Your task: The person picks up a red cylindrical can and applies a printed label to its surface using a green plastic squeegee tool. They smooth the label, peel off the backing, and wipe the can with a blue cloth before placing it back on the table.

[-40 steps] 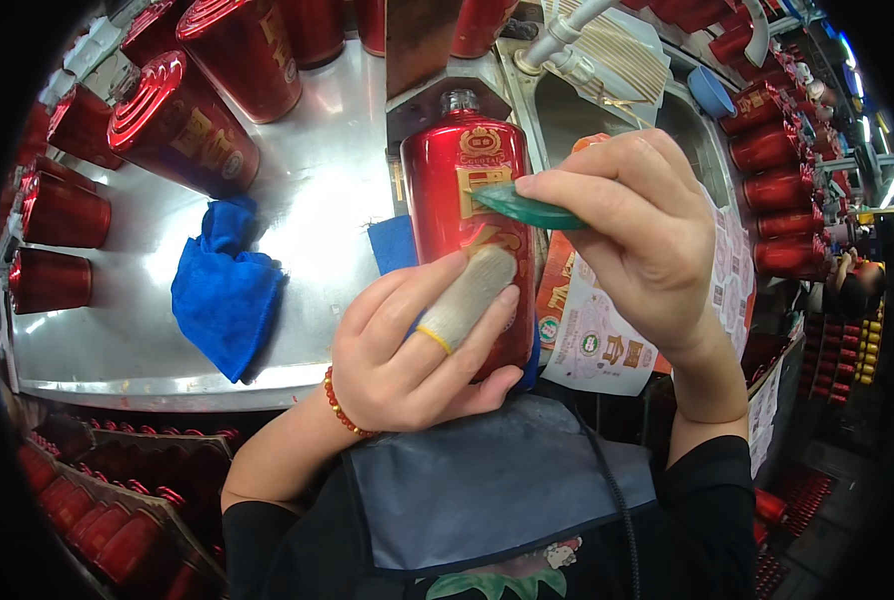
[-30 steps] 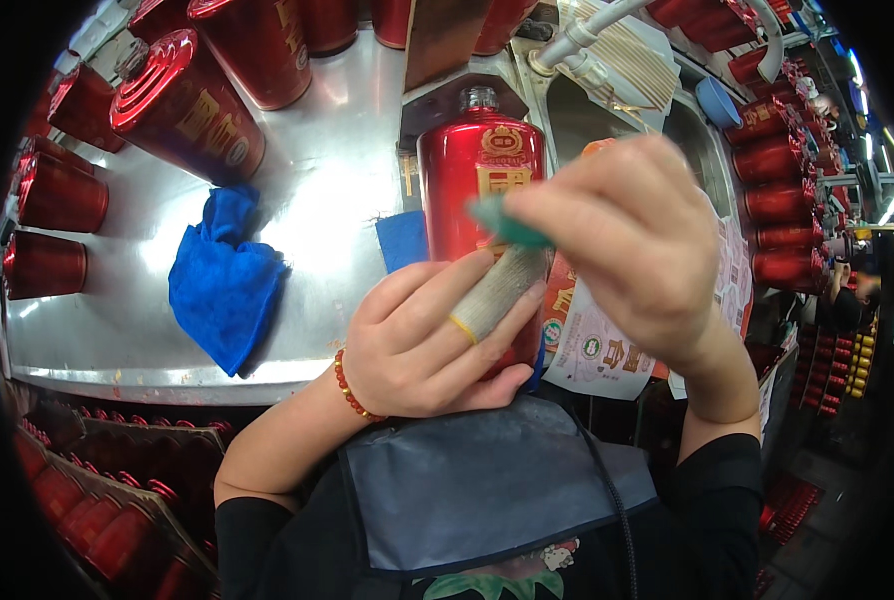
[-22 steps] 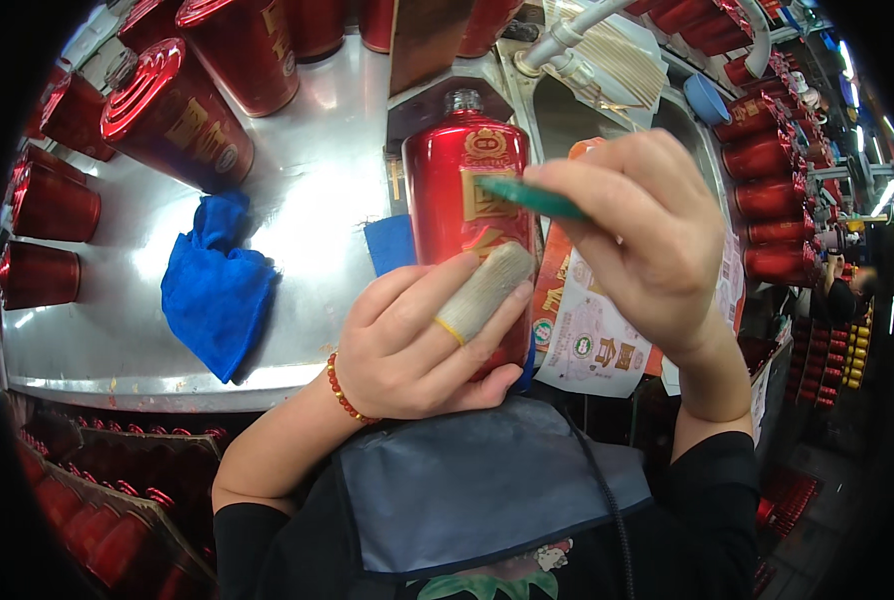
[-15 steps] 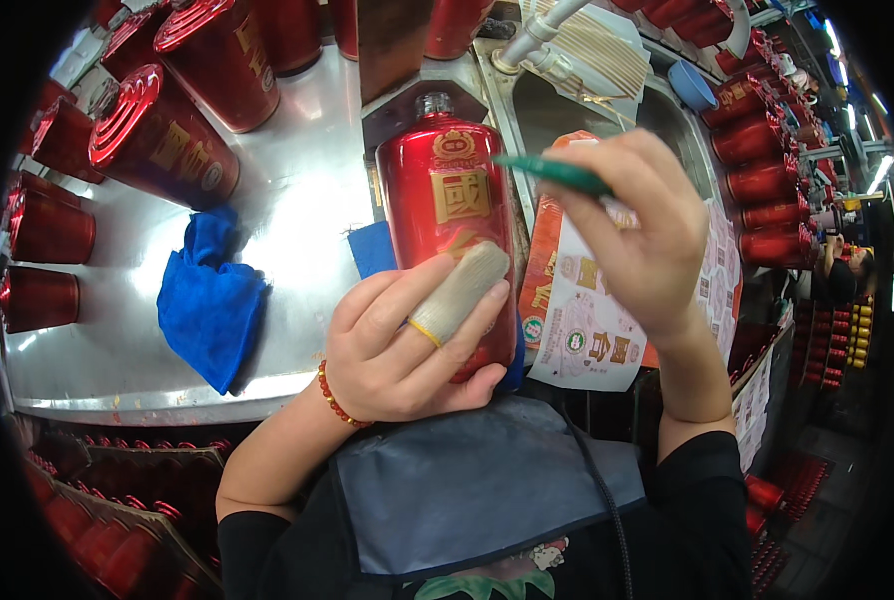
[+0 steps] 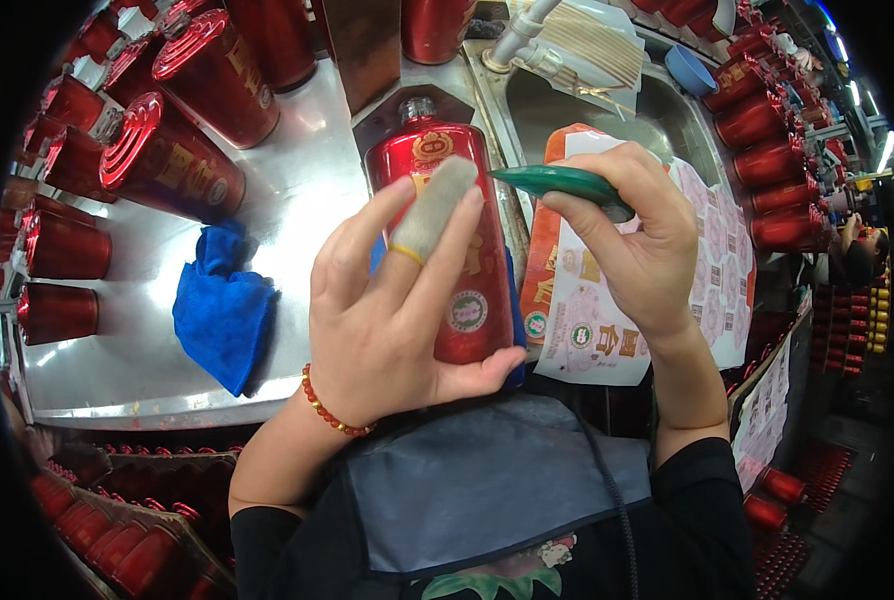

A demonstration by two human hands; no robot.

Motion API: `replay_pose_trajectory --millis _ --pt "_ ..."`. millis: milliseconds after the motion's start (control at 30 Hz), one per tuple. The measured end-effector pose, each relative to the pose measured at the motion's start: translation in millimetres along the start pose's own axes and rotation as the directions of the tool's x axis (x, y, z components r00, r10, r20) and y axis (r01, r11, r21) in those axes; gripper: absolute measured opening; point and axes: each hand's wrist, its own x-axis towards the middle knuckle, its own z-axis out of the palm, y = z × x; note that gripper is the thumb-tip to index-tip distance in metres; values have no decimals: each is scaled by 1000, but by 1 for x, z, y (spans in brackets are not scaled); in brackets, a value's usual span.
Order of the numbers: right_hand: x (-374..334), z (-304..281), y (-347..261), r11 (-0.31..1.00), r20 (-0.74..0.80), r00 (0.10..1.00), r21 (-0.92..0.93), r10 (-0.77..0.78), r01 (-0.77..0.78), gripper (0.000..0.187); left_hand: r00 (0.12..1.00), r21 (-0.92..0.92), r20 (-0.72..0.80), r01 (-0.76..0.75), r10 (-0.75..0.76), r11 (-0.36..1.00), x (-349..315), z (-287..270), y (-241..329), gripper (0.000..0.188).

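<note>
A glossy red bottle point(image 5: 477, 265) with gold lettering and a round white label lies face up before me, its threaded clear neck pointing away. My left hand point(image 5: 382, 300) is spread over the bottle's left and middle part, fingers stretched out, thumb by its base. A pale fabric finger cot point(image 5: 432, 215) with a yellow edge covers one finger and hides some of the lettering. To the right, my right hand point(image 5: 642, 225) pinches a slim green pointed tool point(image 5: 557, 182); its tip points left at the bottle's upper right edge. Whether the tip touches cannot be told.
A blue cloth point(image 5: 224, 320) lies on the metal worktop point(image 5: 147, 375) at left. Red bottles point(image 5: 172, 165) stand behind it. Printed sheets point(image 5: 607, 340) cover the right side beside a metal sink point(image 5: 527, 100) with a blue bowl point(image 5: 689, 72). Racks of red bottles point(image 5: 782, 175) line the far right.
My left hand has slid up the bottle, its fingers more spread, uncovering the round label. My right hand is slightly lower, the green tool still beside the bottle. The whole view has shifted a little.
</note>
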Motion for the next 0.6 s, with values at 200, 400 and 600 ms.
replay_pose_trajectory --millis 200,400,600 --pt "-13 -8 7 998 -73 995 15 69 -68 22 999 101 -18 53 -51 993 -5 -1 0 92" --pt "-19 -10 10 994 -121 986 15 112 -111 21 994 157 -50 108 -101 982 -26 -9 -11 90" --pt "-15 -6 3 991 -67 991 70 120 -115 22 995 94 -76 -62 69 994 -2 -7 -17 79"
